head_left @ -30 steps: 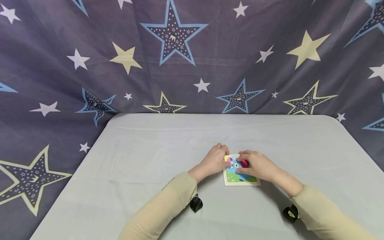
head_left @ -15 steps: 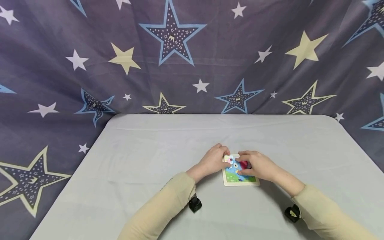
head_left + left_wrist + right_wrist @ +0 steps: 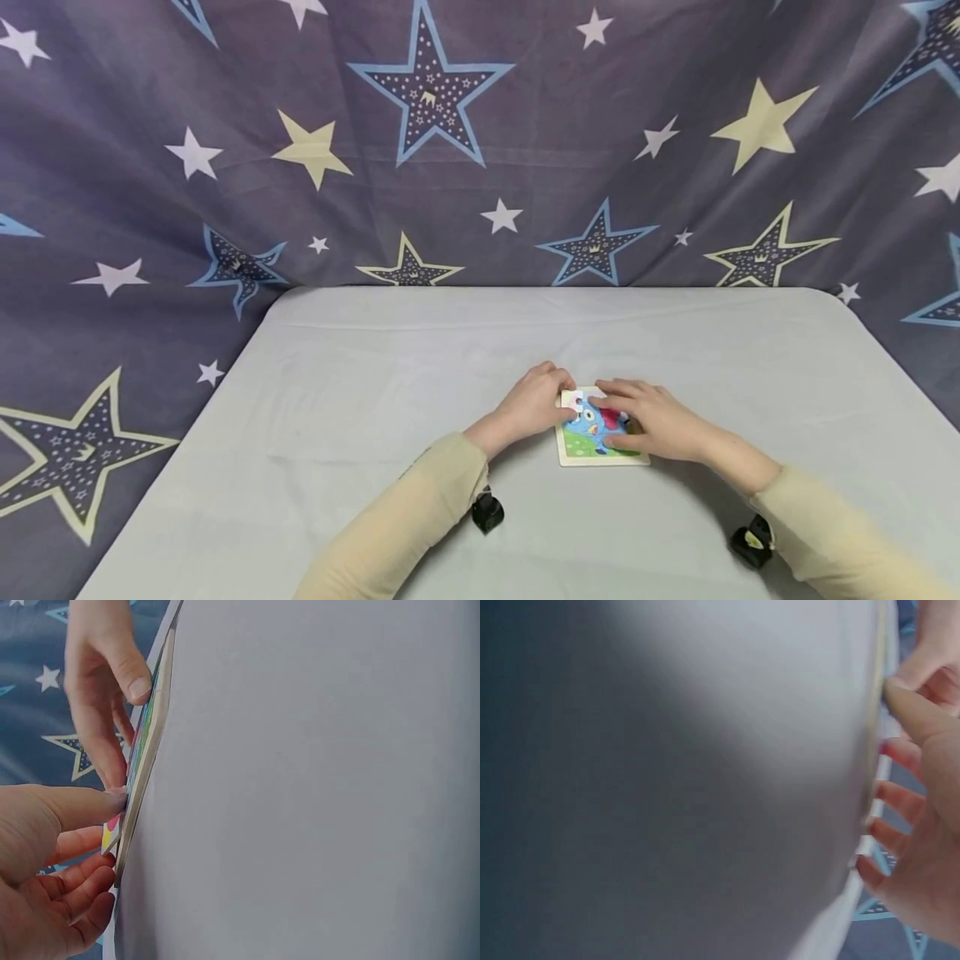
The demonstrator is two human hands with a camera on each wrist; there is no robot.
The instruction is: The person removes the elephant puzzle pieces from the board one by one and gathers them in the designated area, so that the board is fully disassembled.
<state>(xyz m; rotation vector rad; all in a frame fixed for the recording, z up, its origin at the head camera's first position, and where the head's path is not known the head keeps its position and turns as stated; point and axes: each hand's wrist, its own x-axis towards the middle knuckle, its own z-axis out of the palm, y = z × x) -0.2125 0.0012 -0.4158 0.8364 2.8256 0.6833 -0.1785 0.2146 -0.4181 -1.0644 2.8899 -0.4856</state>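
A small square jigsaw puzzle board (image 3: 581,459) with a pale wooden rim lies on the table, showing a blue cartoon animal on green. At its far left corner my left hand (image 3: 531,400) pinches a corner puzzle piece (image 3: 111,834), yellow and pink, between thumb and fingers. In the left wrist view that piece stands tilted up from the board. My right hand (image 3: 667,421) is over the board's right part, fingers spread and fairly straight, thumb near the lower middle. It covers part of the picture, including some of a red patch (image 3: 609,417). The right wrist view is blurred.
A pale grey cloth covers the table (image 3: 375,400) around the board. Behind and beside it hangs a dark curtain (image 3: 517,117) with stars. A black wrist camera (image 3: 487,512) hangs under the left sleeve, another camera (image 3: 752,542) under the right.
My right hand has shifted right and its thumb and fingers have spread apart, uncovering more of the blue animal. The corner piece at my left hand looks paler and tilted. My left hand has barely moved.
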